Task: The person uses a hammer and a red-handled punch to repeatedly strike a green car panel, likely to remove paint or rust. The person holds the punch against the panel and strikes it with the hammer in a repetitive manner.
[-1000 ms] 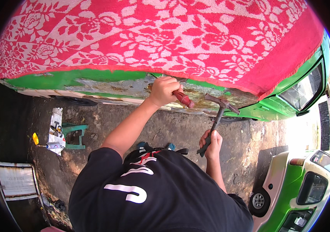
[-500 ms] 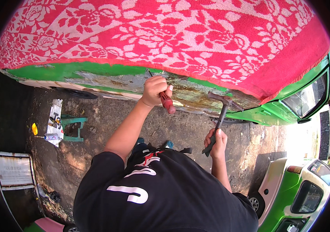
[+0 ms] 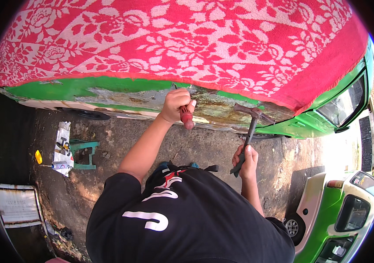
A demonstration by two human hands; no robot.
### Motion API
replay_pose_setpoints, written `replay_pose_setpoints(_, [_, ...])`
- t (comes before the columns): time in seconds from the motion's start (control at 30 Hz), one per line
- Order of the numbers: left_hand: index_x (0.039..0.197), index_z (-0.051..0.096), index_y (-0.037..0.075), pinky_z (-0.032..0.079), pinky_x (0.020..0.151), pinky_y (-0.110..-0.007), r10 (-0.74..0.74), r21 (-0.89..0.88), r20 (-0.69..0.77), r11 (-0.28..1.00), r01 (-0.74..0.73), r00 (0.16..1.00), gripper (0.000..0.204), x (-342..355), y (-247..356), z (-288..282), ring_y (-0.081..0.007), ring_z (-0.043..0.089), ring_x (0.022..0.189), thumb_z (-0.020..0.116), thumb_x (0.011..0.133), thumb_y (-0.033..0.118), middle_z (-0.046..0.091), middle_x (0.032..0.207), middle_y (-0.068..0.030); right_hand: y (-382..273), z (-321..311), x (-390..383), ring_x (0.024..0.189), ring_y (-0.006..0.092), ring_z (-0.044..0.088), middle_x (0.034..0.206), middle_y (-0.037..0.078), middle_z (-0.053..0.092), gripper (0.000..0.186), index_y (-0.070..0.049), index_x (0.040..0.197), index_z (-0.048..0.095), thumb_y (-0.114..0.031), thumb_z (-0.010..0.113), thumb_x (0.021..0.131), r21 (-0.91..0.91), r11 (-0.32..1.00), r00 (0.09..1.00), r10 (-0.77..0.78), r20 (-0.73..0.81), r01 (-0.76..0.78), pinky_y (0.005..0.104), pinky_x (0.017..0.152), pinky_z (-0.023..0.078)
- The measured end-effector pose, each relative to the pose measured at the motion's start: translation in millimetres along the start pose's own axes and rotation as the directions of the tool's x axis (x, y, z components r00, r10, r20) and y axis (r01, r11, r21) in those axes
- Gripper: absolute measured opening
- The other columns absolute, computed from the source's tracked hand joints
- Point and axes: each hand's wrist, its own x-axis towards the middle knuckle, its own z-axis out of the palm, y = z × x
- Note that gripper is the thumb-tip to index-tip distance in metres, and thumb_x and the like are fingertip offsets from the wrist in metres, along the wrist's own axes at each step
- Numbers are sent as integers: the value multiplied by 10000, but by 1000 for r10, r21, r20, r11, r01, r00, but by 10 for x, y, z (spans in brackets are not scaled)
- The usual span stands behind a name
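Observation:
My left hand (image 3: 177, 106) is closed around a red-handled screwdriver (image 3: 187, 119). The handle's butt points toward me, and a bit of thin dark shaft shows beyond my knuckles at the edge of the green vehicle's body. Its tip cannot be made out. My right hand (image 3: 247, 161) grips the dark handle of a hammer (image 3: 252, 125), whose metal head is raised in front of the worn panel (image 3: 215, 106). That panel shows bare grey metal, brown rust and peeling green paint. I cannot tell whether the hammer head touches it.
A red and pink floral towel (image 3: 187, 39) drapes over the vehicle's upper part. On the ground at left stand a green stool (image 3: 85, 153), a printed sheet (image 3: 63, 144), a spray can (image 3: 59, 165) and a yellow object (image 3: 38, 156). Another green and white vehicle (image 3: 336, 206) stands at lower right.
The whole view has shifted slightly, with the stool and ground items sitting lower. The screwdriver's handle has swung a little to the left. Both hands keep their grips.

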Motion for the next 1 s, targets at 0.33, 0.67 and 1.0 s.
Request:
replay_pose_setpoints(0.33, [565,338,48,321,456,-395,38,-116,72,993,-29,997,355,-105,-44,-184,-278,380,484,663,703,9,344,542,-86,16,466,-189,489,138,482,574,58,494,472,-9,816,527,-432,457,1014,11,1000,997,4,-82,-3,276,474,405])
replay_pose_setpoints(0.67, [567,333,49,309,466,-410,45,-184,132,983,-20,990,358,-106,-102,-341,-287,367,493,662,696,-6,340,547,-85,131,723,-389,484,141,478,570,62,496,485,-5,804,529,-440,464,1008,10,1000,986,-21,-164,23,278,475,404])
replay_pose_setpoints(1.0, [573,320,43,294,467,-405,33,-227,120,974,-5,992,364,-147,-97,-352,-280,358,497,659,690,-26,321,551,-85,145,830,-469,490,138,476,574,58,494,472,-4,808,532,-427,471,1007,24,999,984,-35,-173,40,276,475,404])
